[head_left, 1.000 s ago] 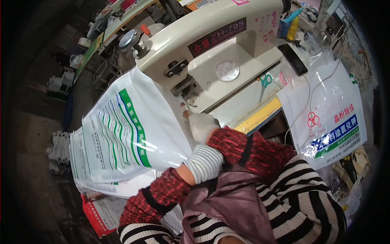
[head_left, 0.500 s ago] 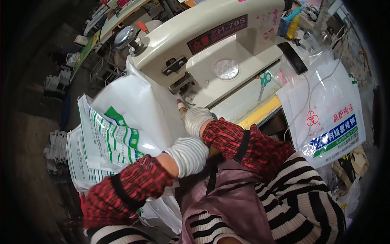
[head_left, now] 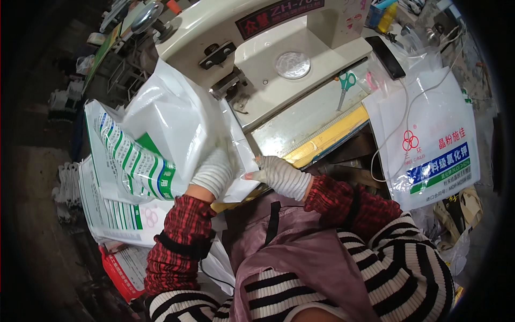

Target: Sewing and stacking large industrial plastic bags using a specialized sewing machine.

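Note:
A large white plastic woven bag [head_left: 174, 107] with green and blue print spreads left of the sewing machine [head_left: 252, 70], its edge close to the needle area. My left hand [head_left: 213, 170], in a pale ribbed glove, presses against this bag; its fingers are smeared by motion and partly lost against the white. Facing it, my right hand [head_left: 284, 176], gloved too with bare fingertips showing, pinches the bag's right edge between thumb and fingers just in front of the machine bed. Both forearms wear red and black sleeve covers.
Green-handled scissors [head_left: 344, 88] lie on the machine table, behind a yellow front strip [head_left: 327, 137]. A dark phone [head_left: 385, 58] with a cable lies at the right. Another printed white bag [head_left: 429, 123] hangs there. A red and white package [head_left: 123, 271] is at lower left.
Both hands have drawn back from the needle area. The right moved right and toward me; the left moved left and up onto the bag. The bag's right edge came away from the machine.

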A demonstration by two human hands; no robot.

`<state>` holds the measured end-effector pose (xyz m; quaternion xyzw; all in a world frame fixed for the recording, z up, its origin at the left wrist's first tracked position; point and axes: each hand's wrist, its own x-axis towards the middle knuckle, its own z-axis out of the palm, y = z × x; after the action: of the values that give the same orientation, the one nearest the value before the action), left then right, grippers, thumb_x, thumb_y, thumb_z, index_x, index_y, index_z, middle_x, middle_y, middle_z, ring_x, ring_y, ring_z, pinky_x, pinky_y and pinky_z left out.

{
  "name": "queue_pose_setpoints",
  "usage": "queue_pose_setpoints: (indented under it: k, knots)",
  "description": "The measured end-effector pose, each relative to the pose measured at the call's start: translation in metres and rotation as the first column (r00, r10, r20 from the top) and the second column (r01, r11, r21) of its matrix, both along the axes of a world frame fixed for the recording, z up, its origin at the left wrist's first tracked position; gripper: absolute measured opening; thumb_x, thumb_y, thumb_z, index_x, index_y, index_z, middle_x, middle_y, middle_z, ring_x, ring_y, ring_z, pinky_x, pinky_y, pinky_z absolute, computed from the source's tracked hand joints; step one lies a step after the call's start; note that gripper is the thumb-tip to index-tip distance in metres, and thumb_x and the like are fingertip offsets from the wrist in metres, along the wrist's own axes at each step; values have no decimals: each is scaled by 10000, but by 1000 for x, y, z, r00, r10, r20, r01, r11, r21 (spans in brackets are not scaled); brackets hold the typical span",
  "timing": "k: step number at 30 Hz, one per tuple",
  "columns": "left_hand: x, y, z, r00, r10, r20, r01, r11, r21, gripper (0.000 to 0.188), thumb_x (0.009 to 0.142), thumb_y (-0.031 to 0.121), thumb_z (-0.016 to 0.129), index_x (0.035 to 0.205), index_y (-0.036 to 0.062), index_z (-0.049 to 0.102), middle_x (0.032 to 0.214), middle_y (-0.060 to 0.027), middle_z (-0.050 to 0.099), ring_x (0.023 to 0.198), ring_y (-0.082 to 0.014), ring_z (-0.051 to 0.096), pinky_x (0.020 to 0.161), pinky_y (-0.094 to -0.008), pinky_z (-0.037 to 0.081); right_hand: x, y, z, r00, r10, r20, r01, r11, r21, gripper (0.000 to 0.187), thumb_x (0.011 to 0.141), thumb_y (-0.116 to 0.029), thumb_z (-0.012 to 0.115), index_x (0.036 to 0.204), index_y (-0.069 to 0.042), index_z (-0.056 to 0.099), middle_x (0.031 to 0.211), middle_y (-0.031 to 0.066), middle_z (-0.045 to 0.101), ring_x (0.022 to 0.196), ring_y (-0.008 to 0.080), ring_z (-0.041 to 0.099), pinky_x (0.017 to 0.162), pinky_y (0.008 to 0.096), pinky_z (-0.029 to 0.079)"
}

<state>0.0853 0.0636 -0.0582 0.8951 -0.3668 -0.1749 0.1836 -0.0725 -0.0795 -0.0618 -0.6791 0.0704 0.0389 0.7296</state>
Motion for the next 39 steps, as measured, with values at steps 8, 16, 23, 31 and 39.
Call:
queue_pose_setpoints:
  k: [8, 16, 23, 31, 39]
  knots:
    - [-22, 10, 31, 991, 71, 112, -54, 988, -146, 391, 811, 103, 557, 1180, -27, 534, 1150, -284, 548, 1022, -432, 550, 902, -471, 436, 0, -10, -4, 997, 11, -82, 17, 940, 341, 382, 794, -236, 686, 1059, 24, 600, 862, 62, 656, 729, 129, 591, 699, 257, 475]
    - [-34, -51, 48, 860, -167, 481, 251, 961, -115, 351, 723, 51, 620, 1066, -12, 580, 1034, -221, 588, 956, -408, 555, 803, -437, 463, -2, -21, 13, 993, 14, -115, -11, 1000, 26, 399, 748, -143, 711, 1064, 50, 562, 943, 132, 670, 860, 184, 619, 814, 288, 480]
    - [-34, -40, 19, 932, 179, -314, -277, 913, -301, 174, 817, 140, 588, 907, 0, 640, 774, -150, 659, 701, -214, 605, 713, -331, 471, 2, -19, -25, 986, -120, 113, 92, 969, 228, 270, 823, -186, 679, 989, -19, 547, 794, 10, 605, 737, 108, 555, 668, 234, 461]
    - [-41, -41, 47, 971, -141, -193, 110, 981, -161, 256, 816, 197, 584, 940, -25, 613, 803, -207, 635, 767, -356, 617, 732, -372, 479, 42, -39, -23, 982, -105, -159, 185, 715, 675, 247, 853, -266, 647, 878, -21, 671, 783, 47, 662, 697, 136, 609, 666, 272, 498]
    - [-101, -51, 109, 702, -703, 110, 547, 632, 549, 489, 792, 456, 591, 1004, 17, 625, 864, -180, 649, 698, -282, 639, 658, -438, 456, 36, -30, -19, 983, -150, -102, 91, 897, -433, 516, 767, -387, 651, 936, 99, 623, 822, 317, 620, 818, 397, 637, 769, 416, 498]
